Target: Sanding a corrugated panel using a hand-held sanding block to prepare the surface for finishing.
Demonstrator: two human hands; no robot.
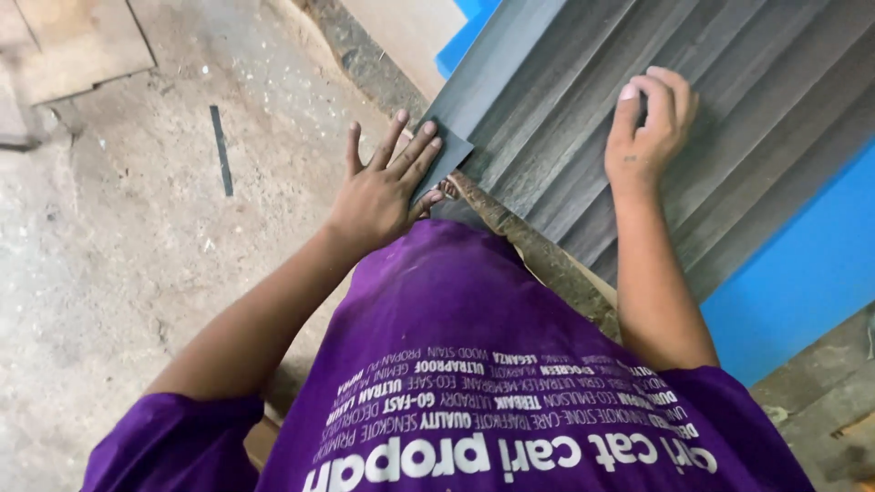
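A stack of long grey wood-grain strips [693, 100] lies side by side on a blue-topped bench [802, 273], running diagonally up to the right. My left hand [383, 187] is spread flat, fingers apart, pressing against the near end of the leftmost strip [483, 87] at the bench's corner. My right hand [649, 123] rests on top of the strips with its fingers curled down onto the surface. Neither hand grips anything. My purple shirt fills the bottom of the view.
A dusty concrete floor [128, 237] spreads to the left, with a thin dark strip [221, 150] lying on it. Plywood sheets [73, 41] lie at the top left. The bench's rough wooden edge [547, 255] runs below the strips.
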